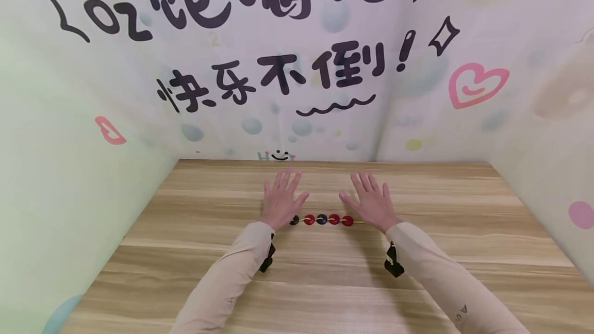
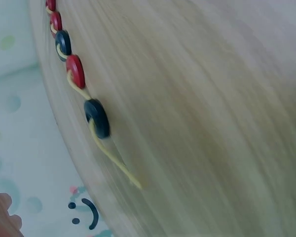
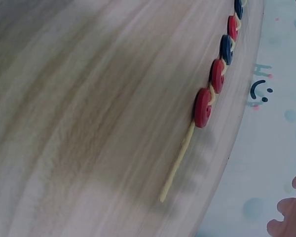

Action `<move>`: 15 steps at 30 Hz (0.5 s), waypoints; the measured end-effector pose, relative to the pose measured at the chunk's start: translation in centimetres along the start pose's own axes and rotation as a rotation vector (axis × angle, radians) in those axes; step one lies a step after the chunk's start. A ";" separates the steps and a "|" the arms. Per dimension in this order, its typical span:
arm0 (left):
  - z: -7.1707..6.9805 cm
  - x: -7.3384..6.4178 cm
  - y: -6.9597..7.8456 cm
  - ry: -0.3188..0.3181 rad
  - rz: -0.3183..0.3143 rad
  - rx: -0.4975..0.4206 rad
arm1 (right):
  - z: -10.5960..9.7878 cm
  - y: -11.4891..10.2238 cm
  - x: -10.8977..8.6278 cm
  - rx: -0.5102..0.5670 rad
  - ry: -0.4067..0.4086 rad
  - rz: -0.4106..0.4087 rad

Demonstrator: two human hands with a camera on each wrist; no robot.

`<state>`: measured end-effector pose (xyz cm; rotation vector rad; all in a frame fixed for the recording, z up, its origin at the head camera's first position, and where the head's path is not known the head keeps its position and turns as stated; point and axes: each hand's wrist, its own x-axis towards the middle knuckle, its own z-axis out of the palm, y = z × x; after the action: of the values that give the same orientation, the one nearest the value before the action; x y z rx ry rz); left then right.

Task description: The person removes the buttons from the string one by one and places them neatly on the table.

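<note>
Several round red and dark blue buttons lie in a row on the table, threaded on a pale yellow cord [image 2: 113, 157]. In the head view, a dark blue button [image 1: 322, 219] sits mid-row with a red button [image 1: 309, 219] at its left. My left hand [image 1: 280, 201] is over the row's left end, fingers spread and holding nothing; it partly covers the dark blue end button [image 2: 97, 118]. Over the right end, my right hand [image 1: 375, 204] also has its fingers spread, with nothing in it. Beyond the last red button [image 3: 203, 108], a bare tail of cord extends.
The wood-grained table [image 1: 325, 293] runs back to a printed wall [image 1: 232, 133] with large dark characters. Pale walls flank it left and right. Dark devices are strapped at both wrists, under beige sleeves [image 1: 223, 277].
</note>
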<state>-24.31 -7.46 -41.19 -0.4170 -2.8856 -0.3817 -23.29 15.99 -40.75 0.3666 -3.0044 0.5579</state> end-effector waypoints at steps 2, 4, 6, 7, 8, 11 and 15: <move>-0.1 -0.2 -0.4 -0.005 -0.009 0.007 | 0.0 -0.2 -0.1 0.014 -0.001 -0.010; -0.1 -0.4 -0.8 -0.003 -0.017 0.001 | 0.1 -0.3 -0.2 0.022 0.007 -0.020; -0.1 -0.5 -1.1 0.014 -0.013 0.001 | 0.1 -0.4 -0.2 0.029 0.034 -0.042; -0.1 -0.6 -1.3 0.022 -0.012 -0.005 | 0.2 -0.4 -0.2 0.036 0.058 -0.057; -0.1 -0.7 -1.6 0.035 -0.009 -0.013 | 0.2 -0.5 -0.2 0.042 0.087 -0.077; 0.0 -1.0 -2.2 0.071 0.003 -0.036 | 0.3 -0.6 -0.2 0.071 0.192 -0.143; -0.1 -1.4 -2.9 0.104 0.019 -0.072 | 0.4 -0.9 0.0 0.123 0.291 -0.190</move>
<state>-23.88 -10.47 -42.08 -0.4229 -2.7713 -0.4902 -23.05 15.06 -40.84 0.5216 -2.6304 0.7108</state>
